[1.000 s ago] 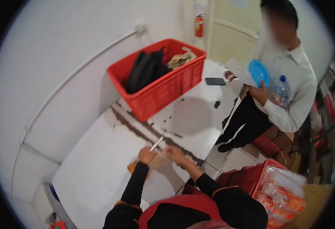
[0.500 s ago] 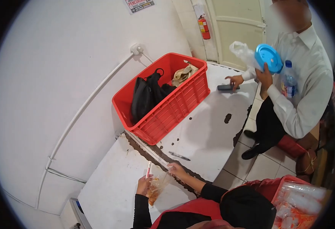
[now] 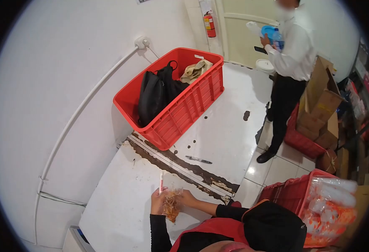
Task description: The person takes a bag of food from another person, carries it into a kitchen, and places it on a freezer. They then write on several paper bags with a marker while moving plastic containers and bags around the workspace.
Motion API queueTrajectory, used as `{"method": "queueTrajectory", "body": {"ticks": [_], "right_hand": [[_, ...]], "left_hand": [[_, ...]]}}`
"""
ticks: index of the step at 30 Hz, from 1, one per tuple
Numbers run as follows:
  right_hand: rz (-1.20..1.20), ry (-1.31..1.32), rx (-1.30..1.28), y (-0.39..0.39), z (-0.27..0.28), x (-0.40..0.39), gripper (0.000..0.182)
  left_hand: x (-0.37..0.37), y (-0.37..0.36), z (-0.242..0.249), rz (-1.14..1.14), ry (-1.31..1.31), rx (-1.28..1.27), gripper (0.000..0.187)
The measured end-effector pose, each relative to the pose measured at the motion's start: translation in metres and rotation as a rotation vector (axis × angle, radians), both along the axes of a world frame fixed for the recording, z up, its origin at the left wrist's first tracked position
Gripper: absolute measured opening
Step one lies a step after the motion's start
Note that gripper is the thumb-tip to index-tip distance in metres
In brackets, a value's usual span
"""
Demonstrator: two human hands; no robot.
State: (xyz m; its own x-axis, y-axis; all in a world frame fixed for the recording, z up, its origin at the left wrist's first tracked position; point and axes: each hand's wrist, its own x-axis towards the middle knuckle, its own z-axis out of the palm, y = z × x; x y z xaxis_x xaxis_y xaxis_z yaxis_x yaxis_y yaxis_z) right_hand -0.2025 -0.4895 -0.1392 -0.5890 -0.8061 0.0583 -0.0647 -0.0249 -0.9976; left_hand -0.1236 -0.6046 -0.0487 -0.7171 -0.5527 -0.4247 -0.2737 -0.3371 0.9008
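My left hand (image 3: pixel 156 202) is closed around a slim white stick with red lettering (image 3: pixel 161 181), which points upward from the fingers. Against that same hand hangs a clear plastic bag (image 3: pixel 172 206) with orange-brown, shredded-looking contents. My right hand (image 3: pixel 187 199) grips the bag's right side, its fingertips partly hidden by the plastic. Both hands are just above the worn white tabletop (image 3: pixel 121 195). Beyond them, a pen (image 3: pixel 198 159) lies across the far side of the table's peeling seam.
A red crate (image 3: pixel 184 113) with black bags and beige cloth stands on the table. A person in a white shirt (image 3: pixel 295 50) stands at the far right, holding a bottle, a blue lid and a dark phone. Another red crate (image 3: pixel 283 189) with plastic-wrapped goods is at my right.
My right hand has moved from the table seam onto the bag. The other person has picked the dark phone up off the table and stepped back, more upright.
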Motion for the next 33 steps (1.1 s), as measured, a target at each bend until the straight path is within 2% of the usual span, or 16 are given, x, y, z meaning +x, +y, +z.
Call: {"method": "queueTrajectory", "body": {"ticks": [4,7,9,10,11,12,13,14,17,18,20,21,22,25,29,33], "right_hand": [[-0.045,0.146,-0.015,0.013,0.040,0.005,0.021],[0.023,0.443,-0.060,0.030,0.075,-0.006,0.025],[0.035,0.512,0.099,0.056,0.117,-0.019,0.027],[0.064,0.360,0.334,0.071,0.153,-0.028,0.022],[0.070,0.570,0.401,0.081,0.147,-0.048,0.020],[-0.113,0.474,0.203,0.104,0.209,-0.055,0.022],[-0.122,0.762,0.094,0.129,0.225,-0.083,0.023],[-0.116,0.868,0.229,0.150,0.211,-0.122,0.023],[-0.408,1.098,0.202,0.224,0.270,-0.193,0.016],[-0.467,1.125,0.314,0.251,0.279,-0.228,0.017],[-0.623,1.024,0.393,0.288,0.347,-0.249,0.020],[-0.714,1.003,0.225,0.306,0.357,-0.280,0.025],[-0.738,0.996,0.339,0.328,0.371,-0.311,0.032],[-0.787,1.020,0.326,0.375,0.417,-0.387,0.035],[-0.860,0.877,0.330,0.428,0.458,-0.472,0.032],[-0.844,0.765,0.207,0.462,0.475,-0.527,0.034]], "left_hand": [[0.022,-0.014,0.010,0.047,0.113,-0.005,0.019],[0.028,-0.025,0.022,0.050,0.161,0.002,0.019],[0.025,-0.026,0.026,0.052,0.188,-0.003,0.019],[0.019,-0.022,0.030,0.045,0.196,-0.021,0.019],[0.017,-0.016,0.033,0.035,0.215,-0.002,0.019],[0.006,-0.009,0.035,0.024,0.249,0.015,0.019],[-0.007,-0.001,0.037,0.017,0.285,0.032,0.020],[-0.022,0.008,0.038,0.000,0.307,0.040,0.019],[-0.083,0.059,0.056,-0.052,0.346,0.043,0.015],[-0.108,0.077,0.057,-0.089,0.389,0.059,0.014],[-0.167,0.120,0.063,-0.149,0.473,0.087,0.017],[-0.197,0.144,0.066,-0.177,0.485,0.140,0.021],[-0.226,0.167,0.074,-0.234,0.501,0.174,0.025],[-0.308,0.236,0.102,-0.292,0.558,0.282,0.026],[-0.387,0.294,0.128,-0.383,0.566,0.231,0.026],[-0.446,0.317,0.130,-0.417,0.523,0.287,0.028]]}}
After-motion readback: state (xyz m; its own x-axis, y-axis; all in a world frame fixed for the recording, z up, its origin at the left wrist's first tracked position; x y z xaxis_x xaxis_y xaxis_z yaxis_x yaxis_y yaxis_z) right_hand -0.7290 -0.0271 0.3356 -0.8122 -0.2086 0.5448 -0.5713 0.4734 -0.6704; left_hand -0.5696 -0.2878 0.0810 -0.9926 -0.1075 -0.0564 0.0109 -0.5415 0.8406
